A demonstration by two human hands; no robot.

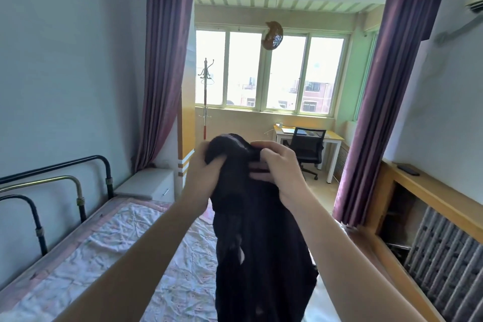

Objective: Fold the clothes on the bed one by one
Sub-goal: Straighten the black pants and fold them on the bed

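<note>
Left hand (202,167) clamped on the bunched top of the black garment (258,243), thumb pressing the cloth. Garment hanging in the air over the bed (104,243), lifted clear. Right hand (274,165) pinching the same top edge, fingers curled. Best next: slide hands apart along the edge, shake flat, lower onto the sheet.

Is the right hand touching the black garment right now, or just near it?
Touching. The head view shows the right hand with fingers curled into the top edge of the black garment, gripping it beside the left hand.
</note>
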